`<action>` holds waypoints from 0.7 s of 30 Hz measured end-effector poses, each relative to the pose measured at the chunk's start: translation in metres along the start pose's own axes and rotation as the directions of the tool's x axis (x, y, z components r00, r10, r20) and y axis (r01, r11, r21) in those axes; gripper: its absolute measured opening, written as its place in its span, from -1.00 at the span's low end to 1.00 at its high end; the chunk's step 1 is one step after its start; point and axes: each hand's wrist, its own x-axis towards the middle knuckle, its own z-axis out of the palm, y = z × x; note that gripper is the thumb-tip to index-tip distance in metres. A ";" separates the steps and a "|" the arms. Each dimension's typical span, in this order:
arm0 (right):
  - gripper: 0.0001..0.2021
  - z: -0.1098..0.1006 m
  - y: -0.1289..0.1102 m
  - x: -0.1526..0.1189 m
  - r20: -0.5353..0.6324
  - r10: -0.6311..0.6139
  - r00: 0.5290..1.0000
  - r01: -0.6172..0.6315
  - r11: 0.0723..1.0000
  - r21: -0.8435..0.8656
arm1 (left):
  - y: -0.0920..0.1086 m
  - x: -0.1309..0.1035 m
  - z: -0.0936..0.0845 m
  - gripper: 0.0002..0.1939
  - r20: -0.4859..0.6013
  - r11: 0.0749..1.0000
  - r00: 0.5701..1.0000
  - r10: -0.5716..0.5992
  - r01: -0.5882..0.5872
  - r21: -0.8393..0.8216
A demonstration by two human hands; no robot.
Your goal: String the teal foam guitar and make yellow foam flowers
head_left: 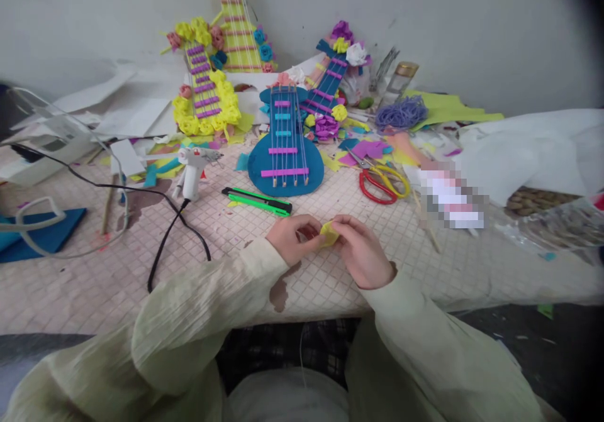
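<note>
A small piece of yellow paper (329, 234) is pinched between both hands near the table's front edge. My left hand (296, 238) grips its left side with thumb and fingers. On the right side, the fingertips of my right hand (359, 251) close on the same piece. Just beyond the hands lies a blue paper guitar (285, 167) with magenta and light blue strips and white strings. A green and black utility knife (257, 201) rests between the guitar and my left hand.
A white glue gun (191, 180) with a black cord stands at the left. Red and yellow scissors (382, 183) lie right of the guitar. Behind are a yellow-flowered guitar (205, 88), purple shredded paper (401, 112), a glass jar (402, 79) and paper scraps.
</note>
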 end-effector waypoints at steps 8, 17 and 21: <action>-0.92 -0.023 -0.009 0.010 0.196 -0.228 0.954 0.292 0.860 -0.419 | -0.006 0.012 -0.007 -0.87 -0.002 0.994 0.995 -0.095 0.095 -0.061; -0.86 -0.042 -0.009 0.012 0.748 -0.381 0.544 0.769 -0.131 -0.626 | -0.013 0.015 -0.012 -0.81 0.065 0.983 0.996 -0.062 0.050 0.177; -0.84 -0.039 -0.004 0.014 0.809 -0.367 0.460 0.776 -0.278 -0.567 | -0.011 0.010 -0.013 -0.81 0.048 0.959 0.999 0.000 -0.014 0.284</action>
